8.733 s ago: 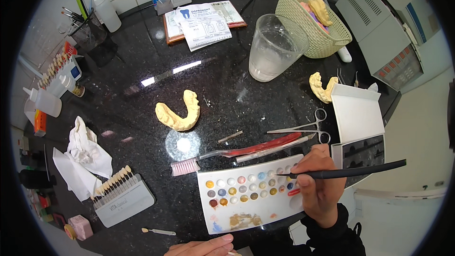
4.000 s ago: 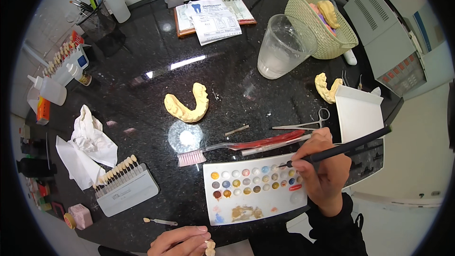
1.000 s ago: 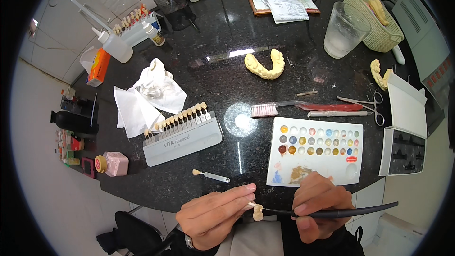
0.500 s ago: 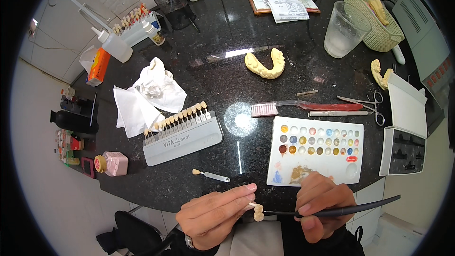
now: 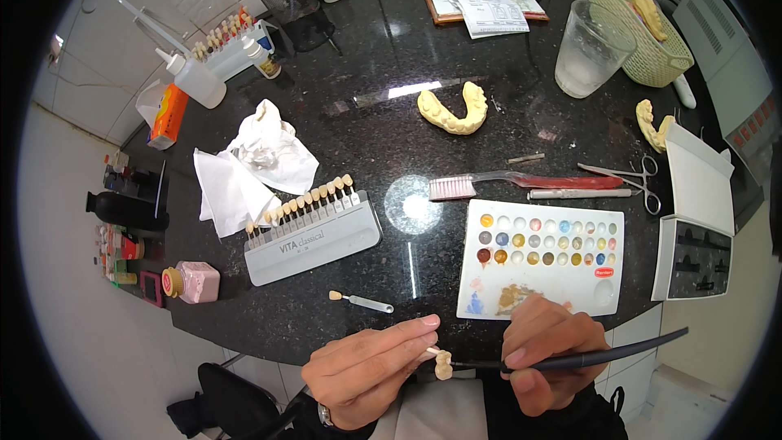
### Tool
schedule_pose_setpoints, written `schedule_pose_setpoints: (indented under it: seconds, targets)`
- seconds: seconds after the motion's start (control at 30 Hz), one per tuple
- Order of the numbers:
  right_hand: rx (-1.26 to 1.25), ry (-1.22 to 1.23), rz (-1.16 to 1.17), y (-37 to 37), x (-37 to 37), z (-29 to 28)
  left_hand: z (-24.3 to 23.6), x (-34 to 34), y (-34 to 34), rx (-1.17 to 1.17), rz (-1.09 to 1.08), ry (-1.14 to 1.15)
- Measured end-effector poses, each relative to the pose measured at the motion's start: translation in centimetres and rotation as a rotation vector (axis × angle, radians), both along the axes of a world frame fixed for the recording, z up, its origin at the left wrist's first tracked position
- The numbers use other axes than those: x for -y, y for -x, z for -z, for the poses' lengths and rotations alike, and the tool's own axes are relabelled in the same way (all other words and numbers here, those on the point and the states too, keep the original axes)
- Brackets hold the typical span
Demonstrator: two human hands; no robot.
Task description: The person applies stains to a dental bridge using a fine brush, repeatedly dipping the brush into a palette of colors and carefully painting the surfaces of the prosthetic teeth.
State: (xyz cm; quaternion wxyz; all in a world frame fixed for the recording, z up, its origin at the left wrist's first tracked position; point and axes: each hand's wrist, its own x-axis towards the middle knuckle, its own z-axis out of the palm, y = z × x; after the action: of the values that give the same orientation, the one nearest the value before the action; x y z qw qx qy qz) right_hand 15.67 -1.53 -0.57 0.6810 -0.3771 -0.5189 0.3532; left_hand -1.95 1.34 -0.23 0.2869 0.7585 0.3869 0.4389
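Note:
My left hand [image 5: 366, 375] is closed at the near table edge, pinching a thin pale stick with a small tooth-coloured dental bridge [image 5: 443, 365] at its end. In my right hand [image 5: 550, 354] is a slim dark-handled brush [image 5: 623, 358], gripped like a pen. Its fine tip points left and meets the bridge's side; whether it touches is too small to tell. Just beyond my right hand lies a white paint palette [image 5: 562, 287] with several coloured wells and brown and blue smears. A single shade tab [image 5: 371, 304] rests on the table beyond my left hand.
A grey shade guide [image 5: 314, 246] and crumpled white tissue [image 5: 273, 155] lie at left. Beyond the palette are a toothbrush [image 5: 521, 178], a metal instrument [image 5: 578, 194] and locking forceps [image 5: 648, 187]. A yellow dental cast [image 5: 452, 121] sits mid-table; a plastic cup [image 5: 590, 57] stands far right.
My right hand has shifted slightly left, and the back end of the brush has risen a little. My left hand and the bridge stay nearly still.

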Motion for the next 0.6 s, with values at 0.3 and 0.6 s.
schedule_pose_setpoints:
  seconds: [0.3, 0.6]
  targets:
    - [-0.038, 0.052, 0.025, 0.22, 0.06, -0.22, -0.68, 0.16, -0.41, -0.022, -0.051, 0.045]
    - [-0.027, 0.041, 0.019, 0.19, -0.11, -0.10, -0.61, 0.14, -0.37, -0.037, -0.060, 0.041]
